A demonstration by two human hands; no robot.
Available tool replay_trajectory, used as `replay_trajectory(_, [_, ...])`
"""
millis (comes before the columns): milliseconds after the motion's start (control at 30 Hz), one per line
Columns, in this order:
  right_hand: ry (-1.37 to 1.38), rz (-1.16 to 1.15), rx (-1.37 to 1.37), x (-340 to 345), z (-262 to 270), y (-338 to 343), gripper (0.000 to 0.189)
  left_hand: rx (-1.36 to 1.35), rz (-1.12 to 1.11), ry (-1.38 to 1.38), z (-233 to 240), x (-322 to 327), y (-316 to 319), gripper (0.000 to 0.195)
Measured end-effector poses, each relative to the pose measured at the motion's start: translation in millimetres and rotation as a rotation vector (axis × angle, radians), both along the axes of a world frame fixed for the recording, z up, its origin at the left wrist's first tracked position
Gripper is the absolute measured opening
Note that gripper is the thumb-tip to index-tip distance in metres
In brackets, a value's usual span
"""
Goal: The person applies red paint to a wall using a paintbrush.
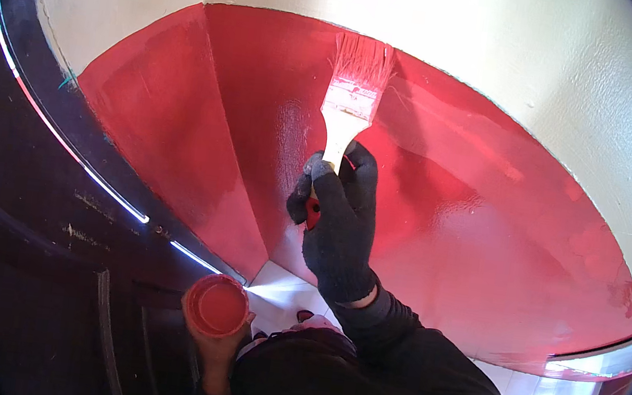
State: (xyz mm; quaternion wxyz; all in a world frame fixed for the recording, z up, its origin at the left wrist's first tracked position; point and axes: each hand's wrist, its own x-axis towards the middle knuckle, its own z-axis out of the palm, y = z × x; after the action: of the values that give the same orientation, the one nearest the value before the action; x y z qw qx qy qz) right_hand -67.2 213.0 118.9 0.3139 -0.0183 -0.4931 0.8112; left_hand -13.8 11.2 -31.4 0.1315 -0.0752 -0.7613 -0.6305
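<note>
My right hand (pixel 342 224), in a dark knitted glove, grips the pale handle of a flat paintbrush (pixel 352 98). Red paint coats the bristles, which point up and lie over the red part of the wall (pixel 280 104), just below its border with the cream part. Whether the bristles touch the wall I cannot tell. Lower left, my bare left hand (pixel 212 342) holds a round container of red paint (pixel 221 307) from beneath and the side, its open top facing up.
The cream upper wall (pixel 433 10) meets the red along a line, with a corner at left. A dark panelled door (pixel 54 212) stands on the left, light showing through its gap. Pale floor tiles (pixel 281 288) lie below; several items are at the lower right.
</note>
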Motion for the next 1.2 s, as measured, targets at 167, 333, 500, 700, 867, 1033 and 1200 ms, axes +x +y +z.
replay_trajectory(167, [0.049, 0.003, 0.007, 5.3, -0.9, 1.2, 0.029, 0.014, -0.014, 0.005, 1.2, -1.0, 1.2, 0.088])
replay_trajectory(333, [0.047, 0.005, -0.042, 13.0, 2.2, 3.0, 0.028, -0.019, -0.038, 0.021, 0.6, -1.9, 3.4, 0.087])
replay_trajectory(500, [0.043, -0.01, -0.087, 19.3, 1.6, 5.1, 0.028, -0.054, -0.054, 0.047, 1.0, -3.3, 6.4, 0.088])
replay_trajectory(700, [0.09, 0.005, -0.12, 28.7, 1.3, 9.7, 0.028, -0.058, -0.059, 0.033, 0.2, -2.6, 12.4, 0.09])
replay_trajectory(867, [0.068, 0.01, -0.175, 35.6, -1.2, 11.2, 0.029, -0.063, -0.107, -0.006, -2.6, -5.1, 14.7, 0.096])
replay_trajectory(1033, [0.04, -0.006, -0.168, 43.9, -0.7, 15.4, 0.027, -0.062, -0.115, 0.045, 1.6, -5.7, 21.9, 0.091])
replay_trajectory(1200, [0.015, -0.026, -0.109, 42.5, 3.6, 14.6, 0.023, -0.114, -0.122, 0.07, 4.6, -5.8, 26.8, 0.091])
